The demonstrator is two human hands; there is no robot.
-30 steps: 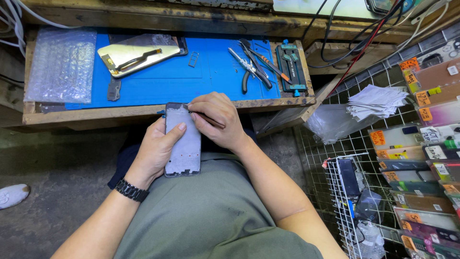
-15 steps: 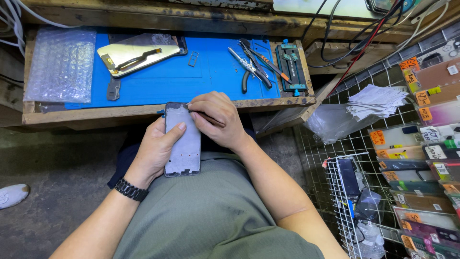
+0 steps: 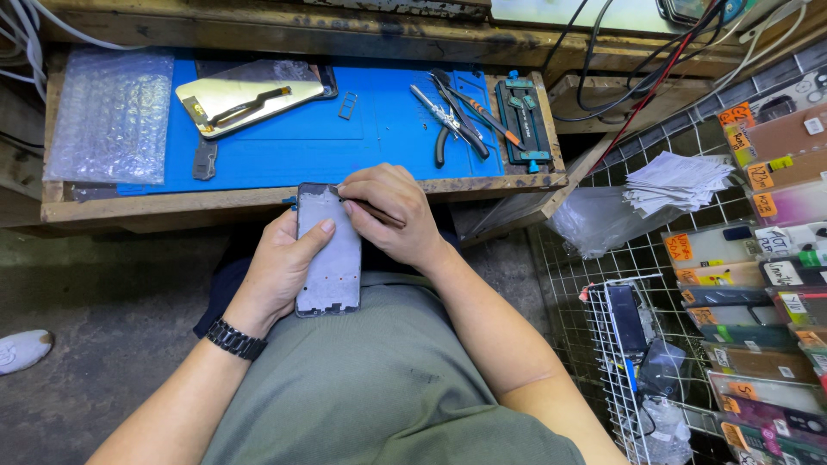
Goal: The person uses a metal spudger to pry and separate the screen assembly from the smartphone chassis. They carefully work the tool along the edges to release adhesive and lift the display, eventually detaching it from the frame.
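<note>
The right hand [image 3: 392, 211] hides most of the thin tool [image 3: 379, 213] and its tip. The left hand [image 3: 284, 263] covers the phone frame's [image 3: 328, 250] left edge. A white shoe [image 3: 21, 350] is cut off at the picture's left edge.

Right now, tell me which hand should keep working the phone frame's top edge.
Right hand: it grips the thin tool at the phone frame's top edge. Left hand is cradling the frame.

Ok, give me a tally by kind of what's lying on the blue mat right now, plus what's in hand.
On the blue mat:
Gold phone back panel: 1
Small metal tray frame: 1
Pliers: 1
Tweezers or probes beside them: about 2, overlapping
Blue-knobbed holder jig: 1
In hand:
Phone frame, left hand: 1
Thin tool, right hand: 1
Total: about 8
</note>
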